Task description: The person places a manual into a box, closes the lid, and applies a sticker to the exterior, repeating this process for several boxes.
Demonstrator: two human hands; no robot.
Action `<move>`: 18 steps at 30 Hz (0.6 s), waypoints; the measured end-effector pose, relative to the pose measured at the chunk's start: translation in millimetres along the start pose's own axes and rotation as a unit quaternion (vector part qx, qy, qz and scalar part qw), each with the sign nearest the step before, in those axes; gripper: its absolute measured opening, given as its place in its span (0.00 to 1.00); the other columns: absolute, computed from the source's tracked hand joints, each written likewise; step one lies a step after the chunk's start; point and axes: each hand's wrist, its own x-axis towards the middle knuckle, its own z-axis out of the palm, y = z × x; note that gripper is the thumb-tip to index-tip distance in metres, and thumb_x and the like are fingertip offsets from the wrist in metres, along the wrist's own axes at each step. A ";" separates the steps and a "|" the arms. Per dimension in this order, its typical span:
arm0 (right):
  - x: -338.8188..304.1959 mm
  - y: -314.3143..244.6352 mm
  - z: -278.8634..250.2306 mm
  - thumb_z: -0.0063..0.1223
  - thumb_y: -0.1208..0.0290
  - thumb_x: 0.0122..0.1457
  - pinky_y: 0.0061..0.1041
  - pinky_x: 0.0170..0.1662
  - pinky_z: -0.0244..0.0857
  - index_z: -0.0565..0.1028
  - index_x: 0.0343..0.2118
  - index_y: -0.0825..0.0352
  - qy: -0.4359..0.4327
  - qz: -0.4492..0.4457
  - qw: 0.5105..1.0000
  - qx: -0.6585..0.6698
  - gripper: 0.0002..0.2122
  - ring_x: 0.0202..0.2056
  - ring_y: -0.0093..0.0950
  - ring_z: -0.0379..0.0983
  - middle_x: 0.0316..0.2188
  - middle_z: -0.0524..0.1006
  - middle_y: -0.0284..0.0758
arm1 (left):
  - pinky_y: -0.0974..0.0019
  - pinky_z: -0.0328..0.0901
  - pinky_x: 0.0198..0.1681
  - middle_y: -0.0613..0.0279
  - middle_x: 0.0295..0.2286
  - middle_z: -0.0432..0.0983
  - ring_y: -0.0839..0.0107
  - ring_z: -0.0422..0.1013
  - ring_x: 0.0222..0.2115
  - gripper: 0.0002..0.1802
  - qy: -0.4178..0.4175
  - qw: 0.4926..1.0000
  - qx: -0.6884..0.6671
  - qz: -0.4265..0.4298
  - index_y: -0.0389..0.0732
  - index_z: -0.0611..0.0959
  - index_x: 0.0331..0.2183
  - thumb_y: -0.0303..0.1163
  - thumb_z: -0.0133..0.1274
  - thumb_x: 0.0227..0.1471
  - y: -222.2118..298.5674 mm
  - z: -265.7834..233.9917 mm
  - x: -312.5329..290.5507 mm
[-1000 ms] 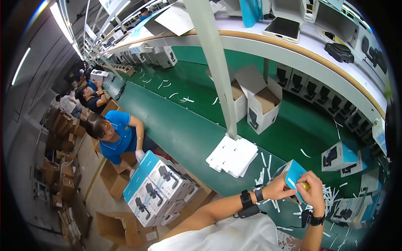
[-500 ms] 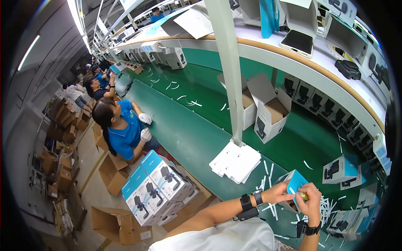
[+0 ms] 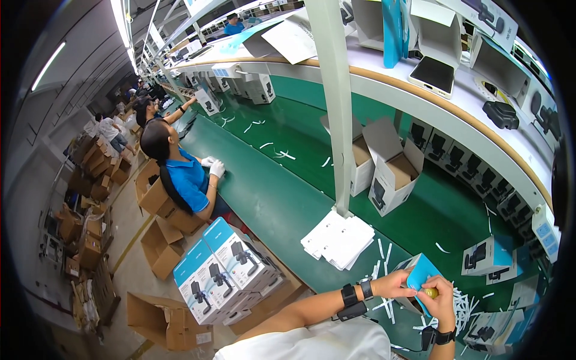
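Although the co-worker [image 3: 186,180] in blue has turned from the stacked boxes [image 3: 216,270] and now rests both gloved hands on the green bench [image 3: 270,207], the wearer's left hand [image 3: 393,284] and right hand [image 3: 442,297] remain at the blue-and-white box [image 3: 422,270], on the bench's near right portion; work there appears to be at the same stage. The left fingers are closed on the box edge. The right fingers are curled around a yellow round object [image 3: 431,293] against the box; exact fingertip contact is partly hidden. White strips [image 3: 462,312] lie beside the box, white sheets [image 3: 339,240] at the post [image 3: 336,114]. Open cartons [image 3: 162,321] stand on the floor [image 3: 123,279].
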 end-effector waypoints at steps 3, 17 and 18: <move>1.2 -8.0 -2.2 0.68 0.76 0.42 0.28 0.34 0.67 0.75 0.27 0.69 -0.013 0.020 0.999 -0.032 0.11 0.29 0.34 0.75 0.26 0.77 0.39 | 0.60 0.65 0.54 0.55 0.55 0.62 0.63 0.66 0.53 0.15 -0.008 1.000 -0.004 -0.004 0.36 0.79 0.42 0.32 0.58 0.54 6.6 -2.4 2.6; -61.3 13.4 -67.0 0.59 0.74 0.47 0.13 0.25 0.54 0.67 0.38 0.66 0.202 0.009 0.879 0.431 0.15 0.23 0.18 0.60 0.30 0.67 0.32 | 0.56 0.43 0.67 0.52 0.65 0.47 0.59 0.42 0.67 0.36 0.137 0.980 0.008 0.146 0.42 0.67 0.57 0.28 0.64 0.47 -50.3 -1.8 -3.9; -81.8 33.7 -87.2 0.60 0.73 0.46 0.15 0.26 0.55 0.67 0.41 0.68 0.234 0.061 0.912 0.330 0.19 0.24 0.19 0.61 0.33 0.68 0.33 | 0.56 0.43 0.67 0.52 0.65 0.47 0.59 0.42 0.67 0.36 0.131 0.981 0.005 0.143 0.42 0.67 0.57 0.28 0.64 0.47 -39.5 3.4 -4.2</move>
